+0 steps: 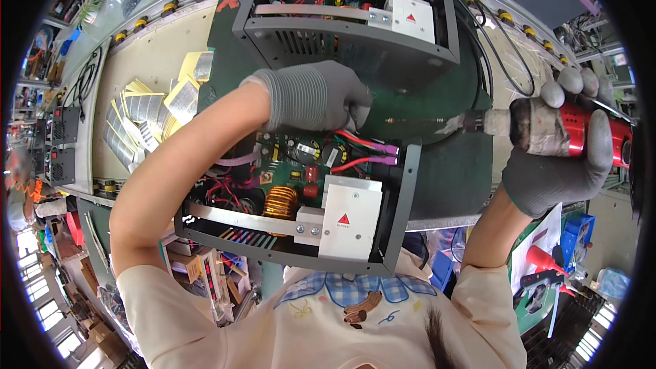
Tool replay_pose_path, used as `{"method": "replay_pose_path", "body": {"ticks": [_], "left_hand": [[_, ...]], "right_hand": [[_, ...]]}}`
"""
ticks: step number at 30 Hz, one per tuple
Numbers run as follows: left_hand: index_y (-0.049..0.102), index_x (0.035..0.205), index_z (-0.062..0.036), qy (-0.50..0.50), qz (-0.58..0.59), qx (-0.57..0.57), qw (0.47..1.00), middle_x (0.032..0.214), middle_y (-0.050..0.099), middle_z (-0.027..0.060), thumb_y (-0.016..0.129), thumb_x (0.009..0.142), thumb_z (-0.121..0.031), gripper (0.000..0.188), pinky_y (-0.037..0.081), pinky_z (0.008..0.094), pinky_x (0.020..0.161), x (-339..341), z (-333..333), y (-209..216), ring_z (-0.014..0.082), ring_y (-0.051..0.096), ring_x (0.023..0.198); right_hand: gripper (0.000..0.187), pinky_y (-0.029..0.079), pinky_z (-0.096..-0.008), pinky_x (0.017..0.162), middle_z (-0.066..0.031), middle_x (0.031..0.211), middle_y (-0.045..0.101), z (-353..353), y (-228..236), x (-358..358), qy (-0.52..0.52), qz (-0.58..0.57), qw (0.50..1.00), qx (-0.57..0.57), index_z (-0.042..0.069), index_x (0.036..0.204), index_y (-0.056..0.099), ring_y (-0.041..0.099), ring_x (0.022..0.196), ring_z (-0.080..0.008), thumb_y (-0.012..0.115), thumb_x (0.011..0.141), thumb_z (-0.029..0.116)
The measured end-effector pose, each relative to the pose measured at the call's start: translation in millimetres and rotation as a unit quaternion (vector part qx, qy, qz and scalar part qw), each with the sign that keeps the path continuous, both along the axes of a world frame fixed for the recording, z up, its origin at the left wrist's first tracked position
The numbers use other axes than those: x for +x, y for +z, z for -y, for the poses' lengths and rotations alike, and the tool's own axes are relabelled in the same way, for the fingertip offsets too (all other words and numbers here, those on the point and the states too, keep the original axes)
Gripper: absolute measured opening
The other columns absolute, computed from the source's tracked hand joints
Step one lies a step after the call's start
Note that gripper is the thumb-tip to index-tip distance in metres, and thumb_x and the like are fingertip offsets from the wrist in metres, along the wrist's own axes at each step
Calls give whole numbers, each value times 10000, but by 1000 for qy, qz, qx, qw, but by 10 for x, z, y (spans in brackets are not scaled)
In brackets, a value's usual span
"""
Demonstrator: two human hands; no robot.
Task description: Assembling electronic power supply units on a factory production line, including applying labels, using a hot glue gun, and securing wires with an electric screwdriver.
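Observation:
My left hand (324, 96), in a grey knit glove, is above the far side of an open grey metal case (301, 260). Its fingers are curled together in a pinch; whatever lies between them is hidden. Inside the case are a green circuit board (277, 154), a copper-wound coil (280, 202), red wires with purple sleeves (383, 147) and a white cover plate (350, 222) with a red warning triangle. On the right, my gloved right hand (557, 174) grips a red power screwdriver (574, 130). Its long bit (417, 121) points left, its tip a little apart from my left fingers.
A second open grey case (355, 44) stands farther back on the green mat (451, 184). Yellow-backed silver sheets (147, 113) are piled at the left. Black cables (488, 48) loop at the back right. A red-nozzled glue gun (543, 270) is at the lower right.

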State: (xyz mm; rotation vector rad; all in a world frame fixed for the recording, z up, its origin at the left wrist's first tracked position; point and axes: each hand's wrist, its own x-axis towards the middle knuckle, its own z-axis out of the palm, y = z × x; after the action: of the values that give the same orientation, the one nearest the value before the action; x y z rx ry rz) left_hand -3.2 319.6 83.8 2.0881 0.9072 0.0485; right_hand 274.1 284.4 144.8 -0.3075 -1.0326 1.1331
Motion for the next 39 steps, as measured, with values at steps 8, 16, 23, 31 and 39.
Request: {"method": "replay_pose_path", "body": {"ticks": [8,16,23,31,39], "left_hand": [[669,941,-1,10,14,-91,996,772,657,97,559,830,-45,163,479,317,670,48,5,-62,157,571,678],[660,979,0,85,-61,-172,979,862,681,59,560,873,-95,174,508,328,734,27,21,43,173,610,739],[666,944,-9,42,-107,-78,990,767,641,59,569,863,-125,171,462,273,596,68,14,53,113,556,606],[700,933,-62,134,-158,-226,952,693,608,-9,593,881,-161,154,391,244,510,70,-25,178,55,488,543],[687,910,-25,133,9,-204,970,695,613,5,639,868,-166,155,436,268,567,46,43,-48,90,519,611]], "right_hand": [[392,501,-397,793,-185,1059,509,27,66,32,0,-3,999,37,-92,1143,458,529,989,-288,583,819,89],[397,507,-399,791,-203,1080,489,-27,33,-17,27,-26,997,70,-107,1166,447,519,1011,-300,570,833,72],[400,501,-393,795,-199,1081,466,27,25,-137,-180,50,982,30,-98,1164,426,523,993,-299,566,838,88],[394,503,-399,794,-198,1080,458,-15,28,-142,-127,5,991,35,-97,1150,435,524,993,-304,573,826,78],[394,506,-401,804,-231,1075,516,-90,-195,-296,-264,84,957,83,-121,1161,440,565,903,-313,553,839,76]]}}
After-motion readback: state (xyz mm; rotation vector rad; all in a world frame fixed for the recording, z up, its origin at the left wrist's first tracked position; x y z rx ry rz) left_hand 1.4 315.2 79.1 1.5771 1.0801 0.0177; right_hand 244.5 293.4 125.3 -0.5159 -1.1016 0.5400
